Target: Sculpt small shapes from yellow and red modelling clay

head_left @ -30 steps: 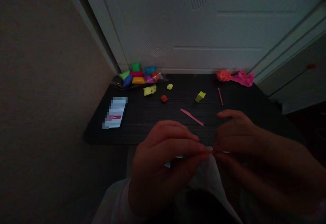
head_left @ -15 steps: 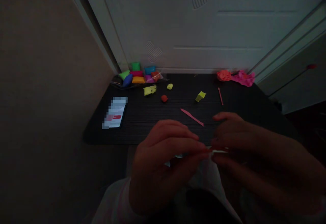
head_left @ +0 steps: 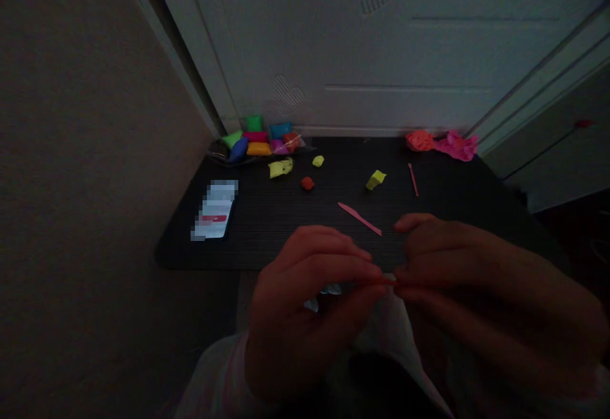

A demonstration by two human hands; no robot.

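Note:
My left hand [head_left: 305,304] and my right hand [head_left: 457,285] meet fingertip to fingertip just in front of the near edge of a small black table [head_left: 267,228]. Both are pinched together on a tiny reddish bit [head_left: 391,281] that is too small and dark to name. A pink modelling tool [head_left: 359,219] lies on the table right behind my fingers. A second thin pink stick [head_left: 412,179] lies further back. The scene is very dim.
Several coloured clay packs [head_left: 260,141] sit at the back left. Loose yellow lumps [head_left: 281,168] [head_left: 375,179] and a red lump [head_left: 307,183] lie mid-table, and orange and pink wads [head_left: 441,144] at the back right. A phone [head_left: 215,210] lies left. A white door [head_left: 381,44] stands behind.
My right hand has shifted slightly left and down toward the left hand; the pinch stays closed. Nothing on the table has moved.

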